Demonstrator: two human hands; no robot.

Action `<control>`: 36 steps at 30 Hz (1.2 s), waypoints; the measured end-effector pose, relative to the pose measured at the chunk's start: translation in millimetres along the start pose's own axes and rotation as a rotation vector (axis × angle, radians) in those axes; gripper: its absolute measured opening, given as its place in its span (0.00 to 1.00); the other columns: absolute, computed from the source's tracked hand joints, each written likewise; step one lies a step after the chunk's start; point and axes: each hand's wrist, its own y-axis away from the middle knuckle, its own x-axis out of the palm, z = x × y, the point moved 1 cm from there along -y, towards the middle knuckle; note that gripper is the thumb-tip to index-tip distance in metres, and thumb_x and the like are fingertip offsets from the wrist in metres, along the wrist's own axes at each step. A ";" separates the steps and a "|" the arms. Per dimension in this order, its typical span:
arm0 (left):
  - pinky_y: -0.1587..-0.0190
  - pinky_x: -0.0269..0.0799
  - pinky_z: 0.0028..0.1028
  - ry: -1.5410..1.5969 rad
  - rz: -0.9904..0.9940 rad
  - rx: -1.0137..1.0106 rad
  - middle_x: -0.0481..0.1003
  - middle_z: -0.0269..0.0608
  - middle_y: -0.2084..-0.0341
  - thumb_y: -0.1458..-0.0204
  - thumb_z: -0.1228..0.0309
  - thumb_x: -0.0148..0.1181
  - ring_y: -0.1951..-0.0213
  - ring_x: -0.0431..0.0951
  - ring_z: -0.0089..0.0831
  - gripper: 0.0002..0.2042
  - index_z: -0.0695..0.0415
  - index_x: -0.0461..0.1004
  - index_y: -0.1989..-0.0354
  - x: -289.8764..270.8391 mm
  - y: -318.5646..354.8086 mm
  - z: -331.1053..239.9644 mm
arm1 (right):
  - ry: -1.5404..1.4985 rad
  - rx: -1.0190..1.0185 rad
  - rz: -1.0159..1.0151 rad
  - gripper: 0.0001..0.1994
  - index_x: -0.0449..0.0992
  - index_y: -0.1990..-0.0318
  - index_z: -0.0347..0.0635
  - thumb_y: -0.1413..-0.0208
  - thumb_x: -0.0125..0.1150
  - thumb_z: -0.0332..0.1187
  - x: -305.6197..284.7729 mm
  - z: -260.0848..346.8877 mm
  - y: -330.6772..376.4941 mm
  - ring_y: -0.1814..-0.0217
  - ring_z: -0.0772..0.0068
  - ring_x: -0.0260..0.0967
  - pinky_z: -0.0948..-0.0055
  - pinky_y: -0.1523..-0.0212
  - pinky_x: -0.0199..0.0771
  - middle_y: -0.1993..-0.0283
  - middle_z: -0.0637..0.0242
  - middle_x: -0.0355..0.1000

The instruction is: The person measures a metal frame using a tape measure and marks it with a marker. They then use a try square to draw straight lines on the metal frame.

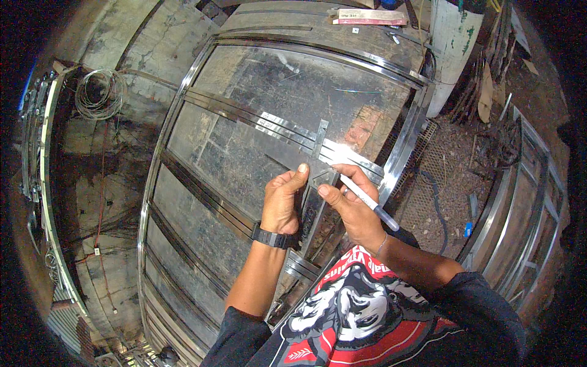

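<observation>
Both hands meet over a shiny metal frame (211,41) on a worn dark worktable (244,73). My left hand (283,197), with a dark watch at the wrist, is closed, its thumb pressing on a metal combination square (319,139). The square's blade points away from me across a bright metal bar (286,133) of the frame. On the right, my right hand (356,211) pinches the square's head between thumb and fingers. It also carries a white marker pen (367,197), slanting down to its dark end. The fingertips behind the square are partly hidden.
A red and white box (370,16) lies at the table's far edge. Coiled wire (99,93) sits on the floor at left. More metal frames (526,202) stand at right, near wire mesh (422,153) and a dark hose (435,196). A pale column (455,49) rises behind.
</observation>
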 end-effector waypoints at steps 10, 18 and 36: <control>0.69 0.70 0.23 -0.063 -0.029 0.060 0.79 0.33 0.75 0.41 0.64 0.70 0.75 0.74 0.20 0.12 0.58 0.77 0.71 -6.5 -2.6 11.0 | 0.361 -0.023 -0.142 0.20 0.73 0.40 0.37 0.30 0.59 0.43 -16.1 22.8 -2.1 0.57 0.81 0.74 0.81 0.55 0.73 0.56 0.69 0.76; 0.72 0.53 0.24 -0.284 -0.177 0.203 0.68 0.22 0.81 0.42 0.64 0.71 0.77 0.59 0.16 0.17 0.53 0.72 0.80 0.4 -3.6 42.8 | 0.713 -0.216 0.148 0.07 0.76 0.57 0.38 0.41 0.66 0.25 -33.0 72.5 -34.2 0.64 0.83 0.70 0.79 0.63 0.72 0.58 0.70 0.73; 0.77 0.51 0.24 -0.346 -0.234 0.292 0.67 0.22 0.84 0.42 0.65 0.71 0.79 0.58 0.14 0.18 0.57 0.72 0.82 6.2 0.1 47.1 | 0.946 -0.276 0.207 0.09 0.77 0.66 0.38 0.44 0.68 0.34 -34.0 52.0 -38.9 0.71 0.79 0.71 0.71 0.70 0.71 0.72 0.65 0.74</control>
